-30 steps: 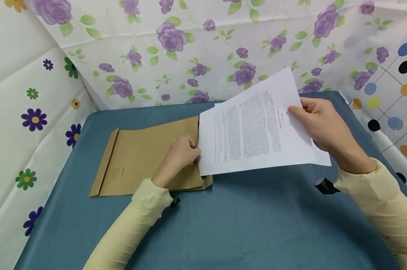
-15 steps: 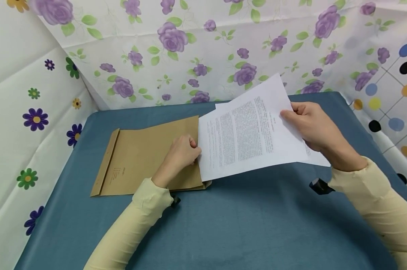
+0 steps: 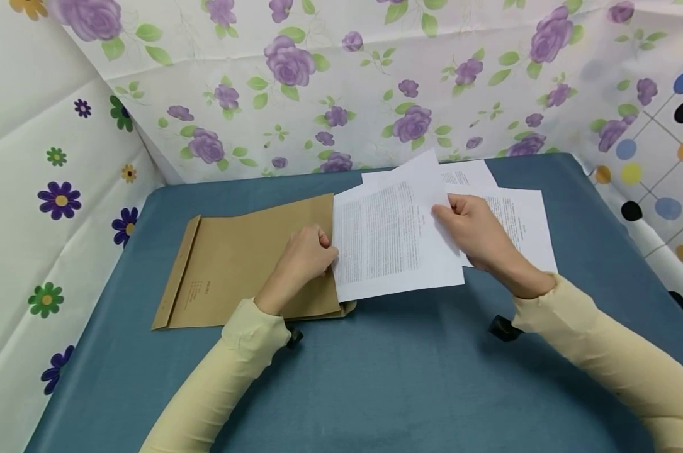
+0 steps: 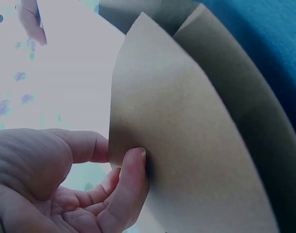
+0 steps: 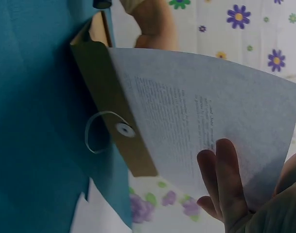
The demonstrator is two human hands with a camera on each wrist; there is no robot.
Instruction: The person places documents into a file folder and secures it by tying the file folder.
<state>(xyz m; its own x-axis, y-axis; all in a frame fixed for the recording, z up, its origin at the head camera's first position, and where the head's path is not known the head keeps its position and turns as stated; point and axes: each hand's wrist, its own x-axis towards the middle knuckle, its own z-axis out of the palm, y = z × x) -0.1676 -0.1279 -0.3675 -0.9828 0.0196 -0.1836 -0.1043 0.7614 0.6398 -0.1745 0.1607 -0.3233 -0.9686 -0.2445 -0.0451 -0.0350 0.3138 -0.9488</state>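
Note:
A brown paper envelope (image 3: 245, 264) lies on the table with its mouth toward the right. My left hand (image 3: 304, 255) pinches the upper layer at that mouth, thumb and fingers on either side of it in the left wrist view. Between thumb and fingers, my right hand (image 3: 477, 229) grips the right edge of a printed sheet of paper (image 3: 375, 245). The sheet is tilted, its right side raised and its left edge at the mouth; whatever part is inside is hidden. In the right wrist view a flap with a round string button (image 5: 125, 129) shows below the sheet.
Two more printed sheets (image 3: 522, 226) lie on the table behind and right of the held one, partly covered by it. The blue table (image 3: 375, 377) backs onto a floral sheet (image 3: 290, 63). Black wrist cameras (image 3: 504, 328) hang under both sleeves.
My right hand has moved left and slightly down with the sheet, whose visible part is narrower now. More of the loose sheets behind shows. The left hand and envelope have stayed nearly still.

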